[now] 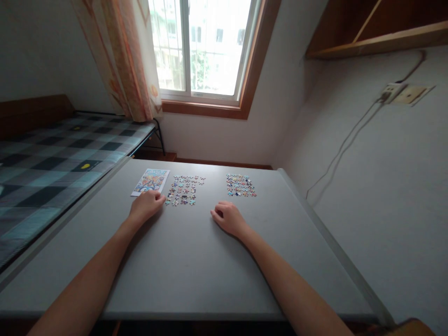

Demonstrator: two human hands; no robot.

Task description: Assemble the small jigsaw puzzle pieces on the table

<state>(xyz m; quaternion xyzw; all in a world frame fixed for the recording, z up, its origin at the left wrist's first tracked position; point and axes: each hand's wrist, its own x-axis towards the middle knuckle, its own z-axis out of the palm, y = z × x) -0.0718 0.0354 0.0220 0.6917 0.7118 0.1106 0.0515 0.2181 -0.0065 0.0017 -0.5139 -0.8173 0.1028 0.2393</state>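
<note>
On the grey table (196, 261) lie two groups of small jigsaw pieces: a loose left group (182, 190) and a tighter right group (241, 185). A colourful picture card (151, 180) lies left of them. My left hand (146, 205) rests on the table at the card's near edge, just left of the left group, fingers curled under; whether it pinches a piece is hidden. My right hand (228, 217) rests on the table nearer me than both groups, fingers loosely curled, with nothing seen in it.
A bed with a checked cover (52, 158) runs along the table's left edge. A wall stands close on the right with a socket and cable (395, 91). A window (201, 46) and curtain (122, 60) are behind the table; a wooden shelf (378, 32) hangs upper right.
</note>
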